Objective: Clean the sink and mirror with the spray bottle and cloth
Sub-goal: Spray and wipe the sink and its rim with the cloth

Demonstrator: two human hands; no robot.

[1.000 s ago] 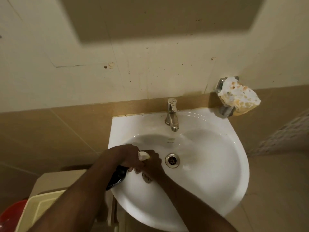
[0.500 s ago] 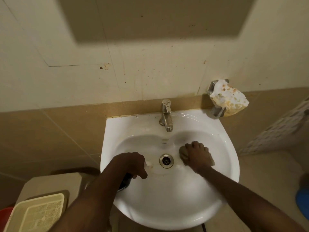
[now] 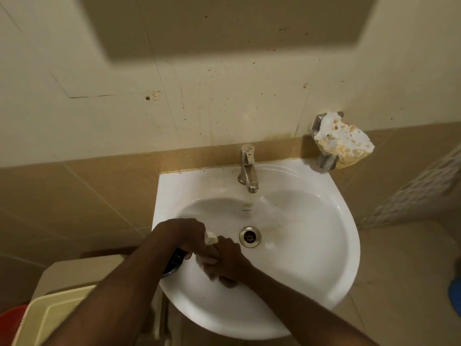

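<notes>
The white sink (image 3: 311, 258) hangs on a tiled wall, with a steel tap (image 3: 247, 171) at its back and a drain (image 3: 250, 237) in the middle. My left hand (image 3: 182, 236) grips a dark spray bottle (image 3: 174, 263) with a pale nozzle over the bowl's left side. My right hand (image 3: 224, 260) presses a cloth (image 3: 208, 264), mostly hidden under the fingers, against the bowl just left of the drain, touching my left hand. The mirror is out of view above; only its shadow falls on the wall.
A metal soap holder (image 3: 324, 158) with a stained white rag (image 3: 344, 141) on it sticks out at the sink's back right. A cream plastic tray (image 3: 50, 318) and a red tub (image 3: 10, 323) sit lower left. A blue object (image 3: 455, 293) is at the right edge.
My right hand has slid the cloth from the right of the drain to the left of it, next to my left hand. The left hand with the bottle has stayed put.
</notes>
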